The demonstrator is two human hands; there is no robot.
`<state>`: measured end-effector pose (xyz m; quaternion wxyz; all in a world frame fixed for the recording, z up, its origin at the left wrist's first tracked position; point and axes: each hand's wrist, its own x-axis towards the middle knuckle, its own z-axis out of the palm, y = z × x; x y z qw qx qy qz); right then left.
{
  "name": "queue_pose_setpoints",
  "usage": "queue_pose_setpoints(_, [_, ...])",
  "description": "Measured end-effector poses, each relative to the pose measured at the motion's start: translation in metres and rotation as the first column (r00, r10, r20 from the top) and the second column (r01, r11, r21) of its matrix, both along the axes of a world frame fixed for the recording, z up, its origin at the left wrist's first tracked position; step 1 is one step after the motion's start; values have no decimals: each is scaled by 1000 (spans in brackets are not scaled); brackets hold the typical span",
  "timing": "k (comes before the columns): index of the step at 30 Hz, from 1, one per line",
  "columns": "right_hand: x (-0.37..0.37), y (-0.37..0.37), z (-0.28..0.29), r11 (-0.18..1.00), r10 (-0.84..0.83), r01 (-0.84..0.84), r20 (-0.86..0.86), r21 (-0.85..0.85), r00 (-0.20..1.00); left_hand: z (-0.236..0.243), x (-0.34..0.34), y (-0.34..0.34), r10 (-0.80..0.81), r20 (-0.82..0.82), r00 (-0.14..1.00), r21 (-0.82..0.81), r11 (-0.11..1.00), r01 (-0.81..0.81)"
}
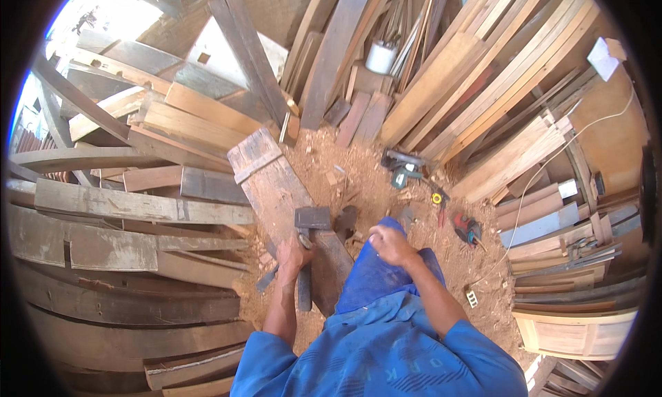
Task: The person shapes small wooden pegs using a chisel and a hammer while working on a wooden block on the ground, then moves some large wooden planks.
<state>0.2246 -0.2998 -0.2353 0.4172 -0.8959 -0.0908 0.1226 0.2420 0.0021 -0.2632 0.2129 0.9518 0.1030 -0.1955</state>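
My left hand [292,255] is closed, fingers curled, above a low worn plank bench [270,190]. A small greyish piece shows at its fingertips, too small to name. Just beyond the fingers lies a dark rectangular block [313,218]. A dark, narrow bar [304,290] runs back toward me beside my left wrist; whether it joins the block is hidden by my hand. My right hand [390,245] is closed over my blue-clad knee [376,266], and what its fingers hold, if anything, is hidden.
Stacked boards [110,249] crowd the left side, and long planks [476,59] lean at the back right. On the shavings-covered floor lie a dark green power tool [407,175], a yellow tape measure [436,198], a red power tool [467,228] and a white socket strip [472,298] with a cord.
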Motion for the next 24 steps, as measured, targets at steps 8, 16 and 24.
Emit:
queue_pose_setpoints(8, [74,-42,-74,989,-139,118,-293,-87,946,2,15,-11,51,-127,991,46,998,-46])
queue_pose_setpoints(16, [167,-57,-277,1000,-19,11,-499,-20,867,-4,36,-21,122,-193,974,161,983,-91])
queue_pose_setpoints(24, [239,-81,-371,959,122,-262,-679,-108,724,-3,53,-33,185,-163,969,31,983,-182])
